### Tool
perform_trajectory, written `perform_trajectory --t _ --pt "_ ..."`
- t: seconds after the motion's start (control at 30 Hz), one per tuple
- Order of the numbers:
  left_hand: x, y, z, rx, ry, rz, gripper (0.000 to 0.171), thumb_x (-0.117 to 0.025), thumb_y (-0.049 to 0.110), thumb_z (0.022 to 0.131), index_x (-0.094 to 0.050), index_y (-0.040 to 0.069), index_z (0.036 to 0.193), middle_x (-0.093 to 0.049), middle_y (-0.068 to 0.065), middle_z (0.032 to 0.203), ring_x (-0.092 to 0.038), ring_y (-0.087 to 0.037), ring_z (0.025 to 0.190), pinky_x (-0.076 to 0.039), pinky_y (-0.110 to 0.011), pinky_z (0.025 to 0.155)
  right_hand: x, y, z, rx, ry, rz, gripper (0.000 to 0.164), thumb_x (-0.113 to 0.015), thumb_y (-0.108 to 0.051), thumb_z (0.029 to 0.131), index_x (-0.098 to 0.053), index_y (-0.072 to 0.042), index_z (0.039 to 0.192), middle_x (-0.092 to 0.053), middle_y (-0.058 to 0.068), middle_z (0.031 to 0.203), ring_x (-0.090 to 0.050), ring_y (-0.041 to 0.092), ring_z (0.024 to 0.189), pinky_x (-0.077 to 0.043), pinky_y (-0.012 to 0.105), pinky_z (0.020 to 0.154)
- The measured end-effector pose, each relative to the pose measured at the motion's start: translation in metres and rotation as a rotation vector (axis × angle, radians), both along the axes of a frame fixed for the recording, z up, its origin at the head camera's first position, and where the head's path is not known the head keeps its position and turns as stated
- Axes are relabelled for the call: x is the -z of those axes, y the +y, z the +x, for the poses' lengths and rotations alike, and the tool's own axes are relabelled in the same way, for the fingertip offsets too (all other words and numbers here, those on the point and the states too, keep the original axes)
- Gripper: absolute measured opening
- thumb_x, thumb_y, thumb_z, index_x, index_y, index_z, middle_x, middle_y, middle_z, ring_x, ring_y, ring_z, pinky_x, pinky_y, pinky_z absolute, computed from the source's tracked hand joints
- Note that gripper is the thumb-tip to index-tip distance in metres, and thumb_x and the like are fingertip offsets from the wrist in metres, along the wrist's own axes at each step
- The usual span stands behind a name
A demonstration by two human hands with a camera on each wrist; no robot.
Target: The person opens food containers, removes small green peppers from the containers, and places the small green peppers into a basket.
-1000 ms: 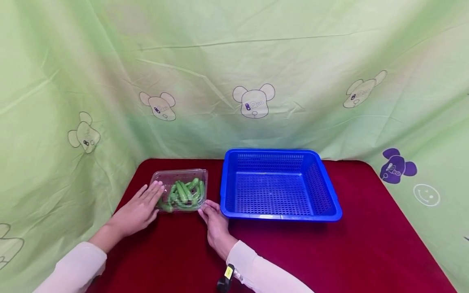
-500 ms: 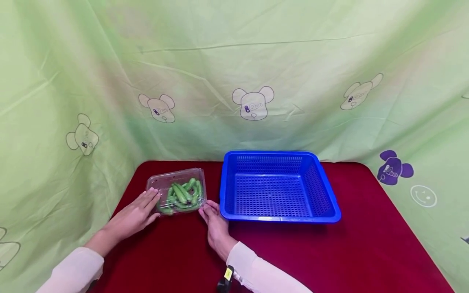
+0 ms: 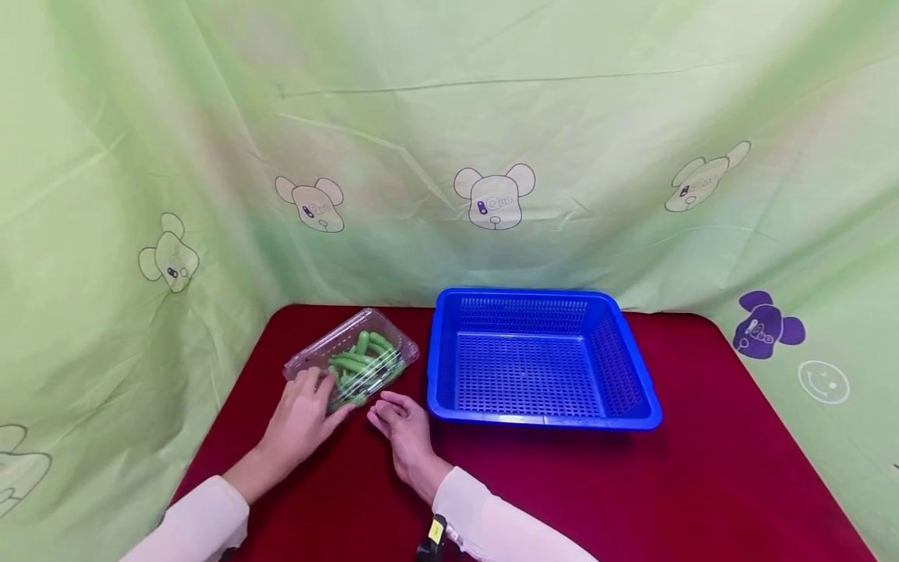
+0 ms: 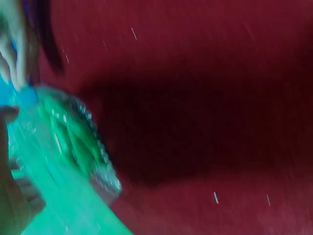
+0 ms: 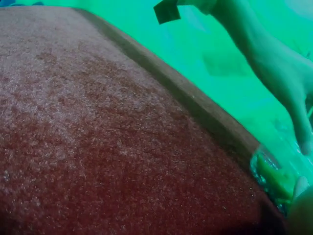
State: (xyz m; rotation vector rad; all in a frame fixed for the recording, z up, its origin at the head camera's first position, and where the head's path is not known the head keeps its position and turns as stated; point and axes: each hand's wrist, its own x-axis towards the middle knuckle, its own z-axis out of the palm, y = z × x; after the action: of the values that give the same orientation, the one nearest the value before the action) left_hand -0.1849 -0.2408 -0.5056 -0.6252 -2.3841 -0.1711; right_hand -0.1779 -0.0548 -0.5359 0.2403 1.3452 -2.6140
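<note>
A clear plastic clamshell box (image 3: 312,355) with several long, green, pepper-like vegetables (image 3: 358,355) inside lies slanted at the left of the red-covered table. My left hand (image 3: 298,425) holds its near left side, fingers over the lid and thumb along the near edge. My right hand (image 3: 410,445) is by the near right corner, fingers loosely bent; whether the tips touch the plastic is hard to tell. Both wrist views are blurred: the left one shows the box's end and vegetables (image 4: 71,134), the right one only a small part of the box (image 5: 271,178).
Right of the box stands a blue perforated basket (image 3: 544,417) with nothing in it. The red cloth (image 3: 702,468) covers the table up to its rounded far corners. Green curtains (image 3: 393,257) with printed bear heads hang behind and at both sides.
The box has turned counterclockwise, its right end swinging away from me. My left hand has moved right along with it. My right hand has come slightly off the corner it was touching.
</note>
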Motion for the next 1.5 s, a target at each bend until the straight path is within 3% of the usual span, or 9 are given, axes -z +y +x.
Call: perform_trajectory --t 0.2,0.37,0.47,0.57,0.77,0.97,1.07,1.27,1.5 --pt "0.006 0.029 0.001 -0.157 0.055 -0.016 0.059 -0.082 0.043 0.078 -0.065 -0.009 0.102 -0.059 -0.022 0.096 -0.054 -0.038 0.084 -0.044 -0.046 0.066 0.002 -0.003 0.002 -0.051 0.004 0.011 0.031 -0.060 0.011 0.093 -0.056 0.014 0.123 -0.066 0.004 0.090 -0.069 0.011 0.084 -0.062 0.029 0.087" --pt "0.001 0.042 0.002 -0.190 0.037 -0.005 0.046 -0.072 0.038 0.089 -0.067 -0.007 0.095 -0.060 -0.020 0.093 -0.056 -0.036 0.083 -0.048 -0.046 0.066 0.001 -0.002 0.000 -0.066 0.007 0.019 0.031 -0.060 0.010 0.093 -0.055 0.012 0.124 -0.065 0.002 0.089 -0.069 0.010 0.083 -0.062 0.027 0.084" --pt "-0.009 0.041 0.001 -0.159 -0.037 0.020 0.033 -0.067 0.025 0.093 -0.070 -0.008 0.095 -0.063 -0.019 0.095 -0.059 -0.035 0.086 -0.053 -0.048 0.071 0.002 -0.001 -0.002 -0.066 0.004 0.012 0.034 -0.060 0.010 0.093 -0.053 0.012 0.126 -0.064 0.002 0.089 -0.068 0.010 0.082 -0.062 0.027 0.083" --pt "-0.019 0.031 -0.001 -0.093 -0.142 0.052 0.027 -0.066 0.013 0.087 -0.073 -0.007 0.104 -0.066 -0.016 0.101 -0.061 -0.031 0.093 -0.057 -0.047 0.077 0.002 0.000 -0.004 -0.071 0.002 0.007 0.036 -0.059 0.011 0.092 -0.052 0.011 0.127 -0.064 0.003 0.090 -0.067 0.010 0.082 -0.062 0.028 0.083" --pt "-0.036 -0.005 -0.001 0.100 -0.333 0.008 0.053 -0.068 0.000 0.078 -0.067 0.002 0.131 -0.064 -0.010 0.121 -0.058 -0.025 0.110 -0.053 -0.044 0.089 0.000 0.003 -0.007 -0.080 -0.003 0.007 0.037 -0.059 0.013 0.091 -0.052 0.011 0.127 -0.065 0.004 0.090 -0.067 0.011 0.082 -0.063 0.030 0.085" --pt "-0.041 -0.031 0.002 0.159 -0.430 -0.156 0.069 -0.078 0.009 0.082 -0.054 0.003 0.146 -0.049 -0.022 0.152 -0.045 -0.044 0.142 -0.043 -0.061 0.109 -0.002 0.007 -0.012 -0.057 -0.012 0.013 0.037 -0.058 0.012 0.090 -0.052 0.011 0.127 -0.064 0.001 0.089 -0.064 0.009 0.082 -0.061 0.025 0.082" --pt "-0.037 -0.034 0.001 0.197 -0.375 -0.220 0.067 -0.082 0.014 0.083 -0.056 -0.001 0.143 -0.052 -0.026 0.150 -0.049 -0.046 0.139 -0.047 -0.059 0.108 -0.002 0.008 -0.015 -0.035 -0.020 0.018 0.037 -0.057 0.012 0.090 -0.054 0.011 0.127 -0.063 -0.002 0.086 -0.063 0.007 0.080 -0.059 0.022 0.079" --pt "-0.028 -0.026 -0.001 0.236 -0.135 -0.276 0.057 -0.087 0.015 0.077 -0.066 -0.007 0.125 -0.065 -0.029 0.129 -0.063 -0.044 0.125 -0.056 -0.055 0.098 -0.003 0.008 -0.018 0.004 -0.020 0.044 0.038 -0.058 0.010 0.091 -0.056 0.013 0.129 -0.064 -0.002 0.088 -0.062 0.005 0.080 -0.057 0.019 0.077" --pt "-0.029 -0.018 0.000 0.223 -0.141 -0.334 0.057 -0.085 0.021 0.079 -0.065 -0.013 0.120 -0.066 -0.030 0.125 -0.065 -0.043 0.122 -0.058 -0.054 0.094 -0.002 0.013 -0.013 -0.104 -0.016 0.059 0.040 -0.058 0.005 0.092 -0.053 0.012 0.131 -0.063 -0.001 0.089 -0.063 0.007 0.082 -0.059 0.026 0.085"
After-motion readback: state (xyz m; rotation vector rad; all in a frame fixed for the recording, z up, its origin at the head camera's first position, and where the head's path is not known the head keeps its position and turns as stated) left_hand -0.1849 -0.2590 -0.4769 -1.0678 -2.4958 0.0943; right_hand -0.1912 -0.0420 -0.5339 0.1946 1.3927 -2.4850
